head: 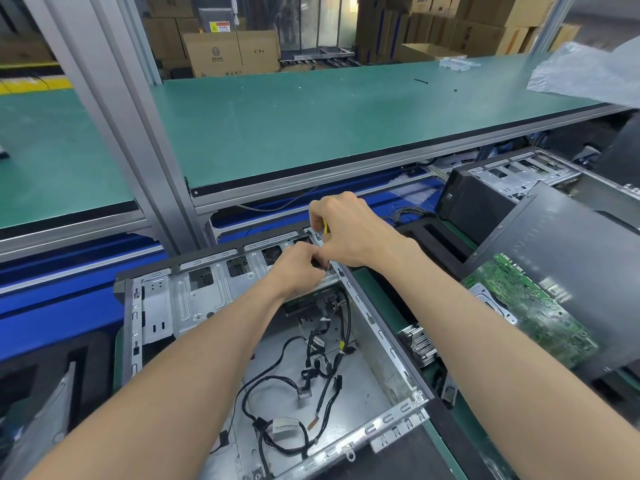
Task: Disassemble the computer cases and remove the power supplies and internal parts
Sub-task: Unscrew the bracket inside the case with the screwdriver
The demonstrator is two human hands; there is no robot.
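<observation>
1. An open metal computer case (194, 299) lies on its side on the bench, loose black cables (311, 362) tangled inside.
2. The left hand (298, 271) pinches a small dark part at the case's far rim.
3. The right hand (346, 230) grips a thin yellow-handled tool (325, 227); likely freeing a fastener, needing steady pressure.
4. Right: a bumpy green circuit board (526, 306).
</observation>
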